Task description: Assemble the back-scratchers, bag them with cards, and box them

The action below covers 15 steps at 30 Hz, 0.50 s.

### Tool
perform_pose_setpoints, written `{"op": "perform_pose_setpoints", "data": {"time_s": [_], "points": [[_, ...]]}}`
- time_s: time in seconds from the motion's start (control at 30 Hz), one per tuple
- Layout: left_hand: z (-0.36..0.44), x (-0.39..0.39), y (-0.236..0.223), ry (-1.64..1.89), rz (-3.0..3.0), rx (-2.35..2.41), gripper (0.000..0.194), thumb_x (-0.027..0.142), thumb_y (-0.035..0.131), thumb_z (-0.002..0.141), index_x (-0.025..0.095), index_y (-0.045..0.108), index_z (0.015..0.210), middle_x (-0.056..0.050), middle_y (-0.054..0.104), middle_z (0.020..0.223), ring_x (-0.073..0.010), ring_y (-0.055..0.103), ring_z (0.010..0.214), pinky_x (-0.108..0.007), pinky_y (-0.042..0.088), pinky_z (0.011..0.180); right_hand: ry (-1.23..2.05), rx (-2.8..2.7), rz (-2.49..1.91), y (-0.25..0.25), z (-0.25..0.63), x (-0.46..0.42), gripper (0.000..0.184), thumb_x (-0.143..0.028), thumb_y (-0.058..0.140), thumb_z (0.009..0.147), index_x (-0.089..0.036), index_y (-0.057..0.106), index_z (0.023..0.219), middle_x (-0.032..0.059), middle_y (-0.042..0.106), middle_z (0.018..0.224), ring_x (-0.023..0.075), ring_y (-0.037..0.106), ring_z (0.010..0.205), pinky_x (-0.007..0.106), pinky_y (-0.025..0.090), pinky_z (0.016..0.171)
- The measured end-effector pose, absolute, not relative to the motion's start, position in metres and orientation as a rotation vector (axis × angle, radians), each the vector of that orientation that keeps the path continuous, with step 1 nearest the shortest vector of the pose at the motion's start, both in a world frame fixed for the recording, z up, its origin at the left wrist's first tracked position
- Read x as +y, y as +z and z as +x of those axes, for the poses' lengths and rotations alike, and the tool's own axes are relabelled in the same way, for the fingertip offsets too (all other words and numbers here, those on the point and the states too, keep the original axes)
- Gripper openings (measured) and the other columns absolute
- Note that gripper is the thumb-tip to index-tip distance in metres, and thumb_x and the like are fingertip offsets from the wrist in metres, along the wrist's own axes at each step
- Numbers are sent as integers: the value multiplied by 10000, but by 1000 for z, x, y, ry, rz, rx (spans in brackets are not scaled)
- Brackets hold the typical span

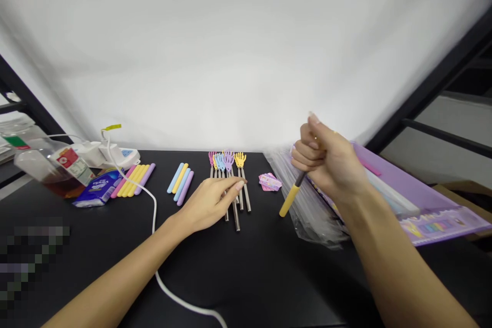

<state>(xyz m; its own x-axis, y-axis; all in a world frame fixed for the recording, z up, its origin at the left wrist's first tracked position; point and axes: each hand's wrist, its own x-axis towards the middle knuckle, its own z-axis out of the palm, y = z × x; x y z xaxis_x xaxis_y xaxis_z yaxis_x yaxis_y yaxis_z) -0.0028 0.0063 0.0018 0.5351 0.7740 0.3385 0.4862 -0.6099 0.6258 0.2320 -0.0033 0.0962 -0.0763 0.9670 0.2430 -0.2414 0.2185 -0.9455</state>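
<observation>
1. In the head view, a yellow-handled stick (291, 201) is gripped by the right hand (326, 159), the fingers curled tightly round its upper part; it is held slanting downward, near the plastic bags (317, 223).
2. The handle is best kept in line with the metal shaft, so that neither is bent sideways; a firm, even grip is called for.
3. The scratchers (229, 159) are laid side by side on the black table (269, 277), partly covered by the left hand (207, 201); whether any is grasped there cannot be told.
4. Only light contact should be used there, as the row could be disturbed.
5. The small cards (270, 182) should be left uncreased.
</observation>
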Motion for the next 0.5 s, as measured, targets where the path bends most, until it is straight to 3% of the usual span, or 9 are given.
{"op": "perform_pose_setpoints", "data": {"time_s": [0.1, 0.27, 0.5], "points": [[-2, 6, 1, 827, 2296, 1032, 437, 462, 352, 1050, 204, 695, 1135, -4, 714, 834, -161, 671, 760, -265, 485, 732, 1151, -1225, -850, 91, 223, -3, 653, -603, 727, 816, -242, 247, 560, -106, 114, 479, 61, 80, 419, 282, 73, 400], [-2, 5, 2, 821, 2297, 1021, 446, 462, 346, 1055, 195, 691, 1148, -6, 702, 811, -163, 669, 760, -269, 479, 738, 1037, -1255, -863, 83, 214, -8, 654, -562, 804, 757, -243, 266, 565, -114, 137, 483, 42, 110, 393, 271, 69, 396], [-1, 5, 5, 826, 2312, 1025, 441, 456, 347, 1057, 196, 694, 1137, -3, 694, 804, -156, 663, 761, -260, 476, 734, 989, -1318, -850, 73, 213, -14, 598, -482, 758, 842, -236, 274, 592, -106, 117, 547, 45, 108, 424, 271, 83, 415]]}}
